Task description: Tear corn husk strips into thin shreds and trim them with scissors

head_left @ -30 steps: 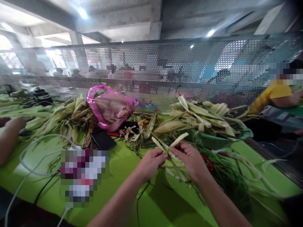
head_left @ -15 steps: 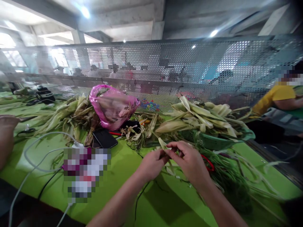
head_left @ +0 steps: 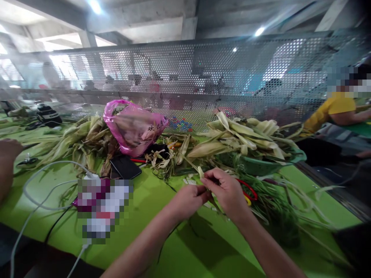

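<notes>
Between my two hands, over the green table (head_left: 139,224), is a pale strip of corn husk (head_left: 201,172). My left hand (head_left: 189,200) pinches its lower part, fingers closed. Just to the right, my right hand (head_left: 223,189) is closed on the upper part, thumb and fingertips together. The hands touch or nearly touch, and the middle of the strip is hidden by the fingers. Small pale husk scraps (head_left: 189,180) lie on the table behind my hands. Red-handled scissors (head_left: 249,189), partly hidden, lie beside my right hand, next to a bundle of thin green strands (head_left: 275,212).
A green basket (head_left: 261,165) heaped with corn husks (head_left: 243,135) stands at right. A pink plastic bag (head_left: 135,129), more husks (head_left: 89,139), a black phone (head_left: 126,167) and white cables (head_left: 43,208) are left. Another person's hand (head_left: 8,158) is far left; a person in yellow (head_left: 333,110) sits right.
My right hand has shifted slightly down and left along the husk strip, and less of the strip shows. The whole view has moved a little.
</notes>
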The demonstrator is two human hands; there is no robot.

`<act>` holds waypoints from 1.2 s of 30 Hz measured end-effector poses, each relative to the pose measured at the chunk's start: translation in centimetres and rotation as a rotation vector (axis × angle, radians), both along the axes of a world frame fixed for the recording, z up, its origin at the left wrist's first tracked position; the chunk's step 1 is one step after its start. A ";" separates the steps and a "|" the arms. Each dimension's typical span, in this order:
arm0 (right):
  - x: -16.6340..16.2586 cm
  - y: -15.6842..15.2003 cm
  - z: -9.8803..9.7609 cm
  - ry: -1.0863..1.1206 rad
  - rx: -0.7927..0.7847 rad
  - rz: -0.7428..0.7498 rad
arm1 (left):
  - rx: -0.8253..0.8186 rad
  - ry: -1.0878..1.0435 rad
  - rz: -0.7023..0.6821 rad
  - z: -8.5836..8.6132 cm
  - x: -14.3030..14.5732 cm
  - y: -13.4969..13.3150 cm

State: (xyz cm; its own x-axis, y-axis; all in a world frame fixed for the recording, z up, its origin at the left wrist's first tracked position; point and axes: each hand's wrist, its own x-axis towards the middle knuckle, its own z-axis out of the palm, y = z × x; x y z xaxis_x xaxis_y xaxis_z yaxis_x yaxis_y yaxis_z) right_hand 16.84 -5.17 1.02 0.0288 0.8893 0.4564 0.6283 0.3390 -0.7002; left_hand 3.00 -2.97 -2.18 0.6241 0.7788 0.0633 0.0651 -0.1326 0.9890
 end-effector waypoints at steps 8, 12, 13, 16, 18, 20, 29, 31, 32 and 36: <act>0.6 -0.1 1.0 -0.062 0.192 -0.071 | -0.190 -0.250 0.269 1.1 -0.4 0.7; 0.6 0.0 0.7 -0.006 0.042 -0.042 | -0.445 -0.504 0.255 1.3 -1.1 1.2; 0.6 0.1 0.5 0.014 -0.042 -0.006 | -0.474 -0.541 0.239 1.3 -1.2 1.3; 0.3 0.5 0.0 0.092 -0.211 0.072 | -0.482 -0.546 0.212 1.1 -1.3 1.3; 0.2 0.7 -0.1 0.141 -0.221 0.091 | -0.456 -0.516 0.235 1.0 -1.3 1.4; 0.3 0.7 -0.1 0.163 -0.197 0.087 | -0.444 -0.492 0.277 1.1 -1.2 1.4; 0.6 0.8 0.0 0.159 -0.181 0.022 | -0.354 -0.421 0.348 1.5 -1.2 1.4; 0.7 1.0 -0.1 0.167 -0.204 0.018 | -0.373 -0.439 0.354 1.3 -1.1 1.5; 0.8 1.1 -0.2 0.163 -0.206 0.015 | -0.384 -0.450 0.355 1.3 -1.1 1.6; 1.4 1.3 -0.6 0.038 -0.125 -0.024 | -0.348 -0.419 0.321 0.9 -1.0 1.7</act>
State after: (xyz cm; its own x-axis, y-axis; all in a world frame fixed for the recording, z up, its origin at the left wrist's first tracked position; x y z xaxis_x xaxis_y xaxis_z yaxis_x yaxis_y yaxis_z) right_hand 18.21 -3.85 0.44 0.0660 0.9379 0.3405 0.6072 0.2331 -0.7596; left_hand 2.03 -1.29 -1.28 0.3334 0.9420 -0.0391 -0.3536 0.1634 0.9210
